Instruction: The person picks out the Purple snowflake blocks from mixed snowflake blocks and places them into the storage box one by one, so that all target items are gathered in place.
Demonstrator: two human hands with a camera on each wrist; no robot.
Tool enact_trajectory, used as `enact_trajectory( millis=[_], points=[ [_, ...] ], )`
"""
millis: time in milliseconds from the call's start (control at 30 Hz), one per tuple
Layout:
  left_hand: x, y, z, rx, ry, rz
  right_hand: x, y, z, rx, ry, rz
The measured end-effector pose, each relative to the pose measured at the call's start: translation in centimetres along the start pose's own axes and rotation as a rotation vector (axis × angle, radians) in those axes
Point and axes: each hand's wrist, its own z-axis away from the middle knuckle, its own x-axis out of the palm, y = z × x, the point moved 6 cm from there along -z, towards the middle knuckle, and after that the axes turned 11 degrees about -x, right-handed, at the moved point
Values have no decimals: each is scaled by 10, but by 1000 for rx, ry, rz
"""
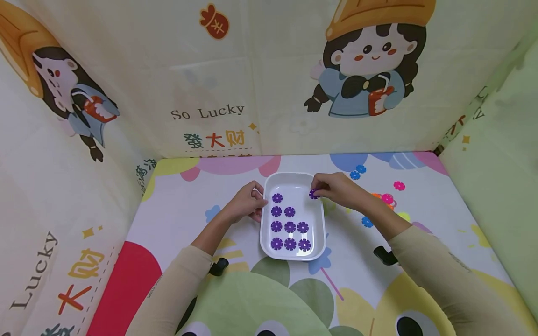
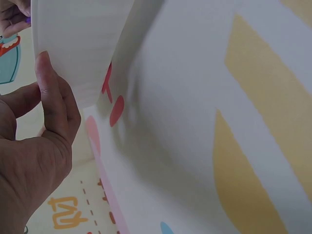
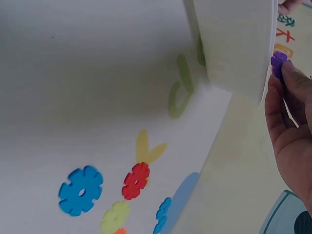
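A white rectangular tray (image 1: 294,184) stands at the middle of the table, with several purple snowflake-shaped plastic pieces (image 1: 290,227) laid in rows inside it. My left hand (image 1: 245,201) grips the tray's left rim, thumb on the edge and fingers against the outer wall; the left wrist view shows those fingers (image 2: 53,92) along the wall. Over the tray's upper right corner, my right hand (image 1: 336,189) pinches one purple snowflake piece (image 3: 279,65) between thumb and fingers. In the head view that hand partly covers the piece.
To the right of the tray lie loose snowflake pieces: blue (image 1: 367,221), pink (image 1: 399,185), yellow (image 1: 404,216) and red or orange ones in a small heap. Blue pieces (image 1: 357,171) sit near the back edge. Printed cloth walls (image 1: 277,130) enclose the table's back and sides.
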Motion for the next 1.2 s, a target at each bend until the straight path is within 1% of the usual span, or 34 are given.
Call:
enact_trajectory(
  millis=[233,367,533,700,1000,1200],
  points=[
    [0,1,1,1,-2,0,10,-2,-20,8,-88,7],
    [-1,2,1,-1,-2,3,13,-6,-30,-3,-144,22],
    [0,2,1,3,-12,15,20,-8,-41,-12,-216,-5],
    [0,3,2,2,-15,19,29,-6,-49,-12,-286,-23],
    [0,2,3,-7,-16,19,42,-3,-59,38,-412,43],
    [0,3,3,-9,-20,20,48,-3,-63,42,-463,99]
  ],
)
